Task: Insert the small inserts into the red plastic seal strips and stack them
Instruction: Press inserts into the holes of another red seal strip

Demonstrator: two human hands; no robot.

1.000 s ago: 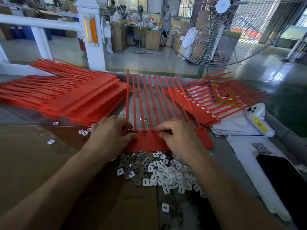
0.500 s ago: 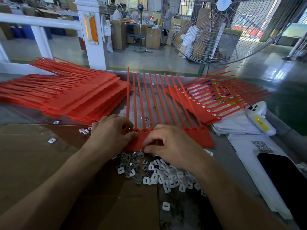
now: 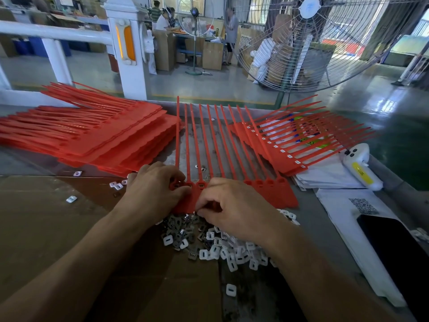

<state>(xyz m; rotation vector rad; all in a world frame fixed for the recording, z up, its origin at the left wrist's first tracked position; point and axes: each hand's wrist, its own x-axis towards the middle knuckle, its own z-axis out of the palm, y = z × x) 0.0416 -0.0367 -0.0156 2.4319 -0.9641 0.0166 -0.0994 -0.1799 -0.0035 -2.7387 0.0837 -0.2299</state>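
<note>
Strip: our left hand (image 3: 154, 189) pinched the red strip (image 3: 274, 194) on the table | our right hand (image 3: 234, 208) curled at the inserts (image 3: 222, 249), pick hidden | light, bendy; hold the flat end.

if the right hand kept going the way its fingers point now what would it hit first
The right hand has its fingers curled, pointing left toward the left hand. Going straight on, it would probably first meet the tab edge of the red seal strip, then the left hand's fingers; depth is unclear.

Right hand (image 3: 234, 205) hides its fingertips' contents.
</note>
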